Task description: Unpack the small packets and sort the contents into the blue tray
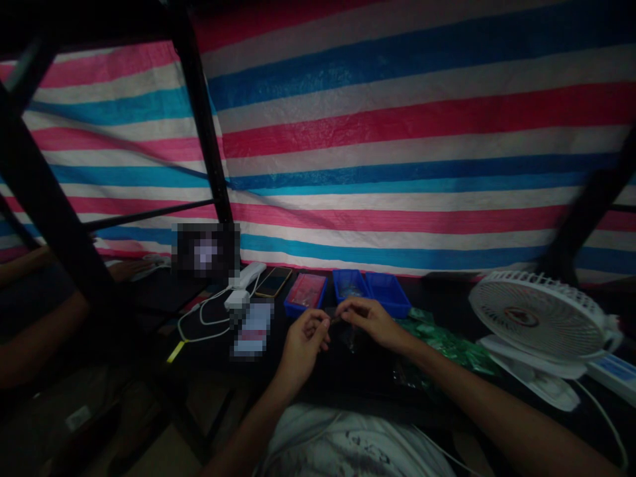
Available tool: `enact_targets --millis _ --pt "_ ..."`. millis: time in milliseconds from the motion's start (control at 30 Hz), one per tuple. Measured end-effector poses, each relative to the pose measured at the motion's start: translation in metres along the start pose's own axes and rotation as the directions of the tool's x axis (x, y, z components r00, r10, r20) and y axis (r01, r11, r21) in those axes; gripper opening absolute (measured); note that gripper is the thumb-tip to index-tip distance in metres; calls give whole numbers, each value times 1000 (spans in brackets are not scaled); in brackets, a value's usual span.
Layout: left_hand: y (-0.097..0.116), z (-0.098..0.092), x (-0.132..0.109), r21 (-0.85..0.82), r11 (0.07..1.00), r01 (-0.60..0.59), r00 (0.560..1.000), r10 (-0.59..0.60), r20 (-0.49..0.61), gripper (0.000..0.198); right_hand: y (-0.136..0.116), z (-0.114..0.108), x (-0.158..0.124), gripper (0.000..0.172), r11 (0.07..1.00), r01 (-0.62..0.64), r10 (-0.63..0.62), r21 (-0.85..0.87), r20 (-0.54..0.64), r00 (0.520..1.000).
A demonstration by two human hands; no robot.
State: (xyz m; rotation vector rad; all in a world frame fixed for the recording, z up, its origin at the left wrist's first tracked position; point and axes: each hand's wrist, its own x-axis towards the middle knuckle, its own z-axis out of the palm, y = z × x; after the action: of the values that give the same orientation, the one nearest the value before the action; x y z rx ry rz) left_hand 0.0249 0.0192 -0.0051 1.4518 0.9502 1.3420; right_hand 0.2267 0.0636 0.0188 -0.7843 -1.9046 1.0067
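My left hand [305, 341] and my right hand [370, 319] meet over a dark table [348, 377], just in front of three blue trays. Both hands are pinched, fingertips nearly touching, around a tiny dark piece [335, 320] that I cannot make out in the dim light. The nearest tray [304, 293] holds reddish contents. A second tray [350, 286] and a third tray [388, 293] sit right beside it.
A white desk fan [539, 318] lies tilted at the right, with a power strip [613, 374] behind it. Green packets [447, 344] lie by my right forearm. A phone [273, 283], charger and white cables [218, 315] sit left. Another person's arms [34, 318] rest at far left.
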Motion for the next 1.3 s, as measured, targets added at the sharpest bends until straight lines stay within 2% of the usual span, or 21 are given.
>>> enact_targets --millis 67,200,367,467,567,667,867,1000,1167,1300 --pt "-2 -1 0 0 1000 2 1000 -2 -9 32 -2 1 0 25 997 -35 33 66 29 999" --pt "-4 -1 1 -11 1000 -3 1000 3 -11 32 -3 1 1 22 991 -27 22 133 39 999" --pt "-2 1 2 -30 1000 -5 999 4 -39 33 1 -1 2 24 996 -34 35 87 -3 999" --pt "-3 1 2 -29 1000 3 1000 -4 -30 32 3 -1 1 25 998 -53 53 35 4 999" --pt "-6 1 2 -63 998 -4 999 1 -40 33 2 0 1 26 997 -48 48 54 11 999" --pt "-9 1 2 -72 997 5 999 -9 -45 38 1 2 1 30 995 -49 50 89 -9 999" --pt "-5 2 1 28 999 22 999 -23 30 31 4 2 1 48 985 -73 73 155 6 997" --pt "1 2 0 24 1000 19 999 -20 42 33 2 1 1 32 994 -54 54 93 4 999" --pt "2 1 -1 -6 1000 8 997 -7 72 33 2 -2 0 24 994 31 -36 -105 -44 998" --pt "-2 1 0 -23 999 29 999 -28 41 34 5 -1 0 26 998 -41 42 -47 8 999"
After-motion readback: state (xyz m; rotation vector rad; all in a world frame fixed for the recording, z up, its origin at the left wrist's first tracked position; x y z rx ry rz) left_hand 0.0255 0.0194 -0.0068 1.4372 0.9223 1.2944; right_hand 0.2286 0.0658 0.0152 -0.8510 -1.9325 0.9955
